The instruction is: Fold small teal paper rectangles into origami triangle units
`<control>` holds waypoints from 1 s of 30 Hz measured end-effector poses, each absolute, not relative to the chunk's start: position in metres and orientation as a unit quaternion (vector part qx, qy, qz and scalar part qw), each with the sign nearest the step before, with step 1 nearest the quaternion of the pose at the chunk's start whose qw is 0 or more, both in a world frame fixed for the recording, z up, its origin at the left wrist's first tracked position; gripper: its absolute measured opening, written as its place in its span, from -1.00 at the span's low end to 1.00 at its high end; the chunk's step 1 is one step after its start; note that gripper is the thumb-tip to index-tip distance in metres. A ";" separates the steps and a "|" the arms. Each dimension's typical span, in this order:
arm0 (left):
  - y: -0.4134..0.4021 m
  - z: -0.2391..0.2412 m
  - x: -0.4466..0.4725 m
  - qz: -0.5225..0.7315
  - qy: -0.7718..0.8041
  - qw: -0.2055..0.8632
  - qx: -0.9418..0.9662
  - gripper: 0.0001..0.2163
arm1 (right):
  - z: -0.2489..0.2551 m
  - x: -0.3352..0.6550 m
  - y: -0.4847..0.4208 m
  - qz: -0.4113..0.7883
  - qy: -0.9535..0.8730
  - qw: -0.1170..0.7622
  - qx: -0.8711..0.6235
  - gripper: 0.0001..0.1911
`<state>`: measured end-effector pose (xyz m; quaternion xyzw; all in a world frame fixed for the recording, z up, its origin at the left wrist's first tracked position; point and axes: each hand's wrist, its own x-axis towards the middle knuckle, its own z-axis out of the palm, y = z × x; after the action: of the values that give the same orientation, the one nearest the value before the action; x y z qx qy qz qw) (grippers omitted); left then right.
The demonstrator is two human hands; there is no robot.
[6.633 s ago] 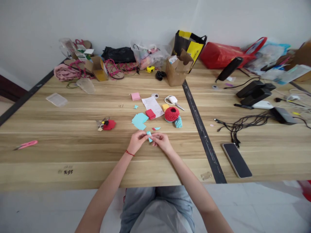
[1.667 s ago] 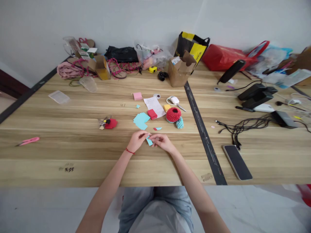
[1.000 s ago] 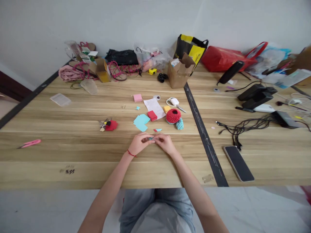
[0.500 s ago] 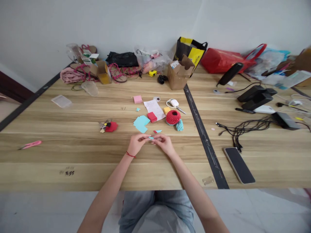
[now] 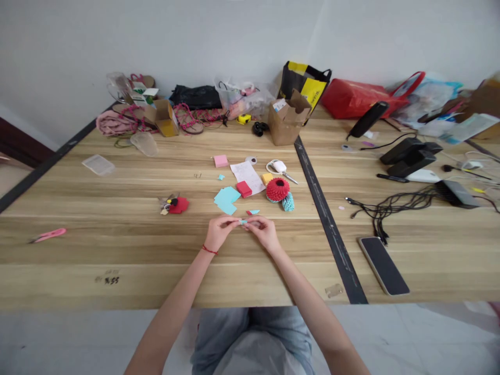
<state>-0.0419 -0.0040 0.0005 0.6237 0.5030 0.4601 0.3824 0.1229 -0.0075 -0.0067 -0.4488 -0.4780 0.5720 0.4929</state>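
Between my two hands is a small light-blue piece of paper (image 5: 242, 222), mostly covered by fingertips. My left hand (image 5: 219, 232), with a red string at the wrist, pinches its left end. The right end is pinched by my right hand (image 5: 264, 230). Just beyond the fingers lies a small red and blue folded paper piece (image 5: 253, 212). Light-blue paper sheets (image 5: 226, 200) are spread to the upper left of it. A red paper stack (image 5: 244, 188) rests on a white written sheet (image 5: 250, 174). To the right sits a round red folded-paper model (image 5: 277, 189) against a light-blue one (image 5: 288, 202).
Pink thread snips (image 5: 49, 235) lie far left, and red paper with small bits (image 5: 178, 204) lies left of my hands. White-handled scissors (image 5: 282, 169) and a yellow paper stack (image 5: 267, 178) are beyond. Rightward are a phone (image 5: 384, 265) and black cables (image 5: 390, 208). Bags and boxes (image 5: 287, 122) line the wall.
Both hands stay in nearly the same place, still pinching the light-blue paper. The whole view has shifted very slightly; nothing else has visibly moved.
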 end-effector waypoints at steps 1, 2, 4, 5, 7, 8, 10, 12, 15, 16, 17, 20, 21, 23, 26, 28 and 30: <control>-0.004 0.001 -0.042 0.462 0.499 0.372 0.632 -0.83 | -0.007 0.123 -0.008 0.573 -0.477 0.492 -0.450 -0.69; -0.004 0.001 -0.042 0.463 0.495 0.364 0.639 -0.83 | -0.006 0.123 -0.008 0.574 -0.475 0.492 -0.450 -0.69; -0.004 0.001 -0.043 0.463 0.490 0.357 0.647 -0.83 | -0.006 0.123 -0.008 0.579 -0.474 0.491 -0.447 -0.69; -0.004 0.001 -0.043 0.462 0.490 0.356 0.648 -0.83 | -0.006 0.123 -0.008 0.580 -0.473 0.490 -0.447 -0.69; -0.004 0.001 -0.043 0.461 0.491 0.357 0.647 -0.83 | -0.006 0.123 -0.007 0.579 -0.473 0.490 -0.449 -0.70; -0.003 0.000 -0.043 0.462 0.491 0.358 0.646 -0.83 | -0.006 0.123 -0.007 0.578 -0.473 0.490 -0.449 -0.70; -0.003 0.000 -0.043 0.461 0.492 0.362 0.643 -0.83 | -0.005 0.123 -0.007 0.577 -0.474 0.492 -0.447 -0.72; -0.003 0.001 -0.043 0.460 0.491 0.366 0.643 -0.83 | -0.005 0.124 -0.007 0.576 -0.476 0.493 -0.446 -0.73; -0.004 0.003 -0.043 0.458 0.489 0.375 0.641 -0.84 | -0.004 0.124 -0.008 0.575 -0.475 0.496 -0.445 -0.73; -0.004 0.004 -0.043 0.458 0.488 0.378 0.640 -0.84 | -0.004 0.124 -0.008 0.575 -0.474 0.496 -0.446 -0.74; -0.004 0.004 -0.043 0.458 0.487 0.381 0.639 -0.84 | -0.004 0.124 -0.008 0.575 -0.474 0.496 -0.447 -0.74; -0.004 0.004 -0.043 0.458 0.485 0.386 0.637 -0.84 | -0.004 0.124 -0.008 0.577 -0.472 0.494 -0.447 -0.73; -0.004 0.004 -0.044 0.458 0.485 0.386 0.637 -0.84 | -0.004 0.124 -0.008 0.579 -0.472 0.495 -0.445 -0.73; -0.003 0.004 -0.044 0.457 0.486 0.389 0.636 -0.84 | -0.004 0.124 -0.008 0.581 -0.472 0.497 -0.440 -0.73; -0.003 0.002 -0.045 0.453 0.485 0.395 0.635 -0.84 | -0.004 0.123 -0.009 0.578 -0.474 0.498 -0.440 -0.71; -0.003 0.001 -0.045 0.453 0.483 0.398 0.635 -0.84 | -0.004 0.123 -0.009 0.577 -0.477 0.497 -0.439 -0.70; -0.003 -0.001 -0.045 0.450 0.483 0.402 0.634 -0.84 | -0.003 0.123 -0.009 0.576 -0.483 0.499 -0.431 -0.70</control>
<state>-0.0448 -0.0032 -0.0015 0.6338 0.4833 0.4505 0.4023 0.1233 -0.0089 -0.0032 -0.4315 -0.4830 0.5762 0.4985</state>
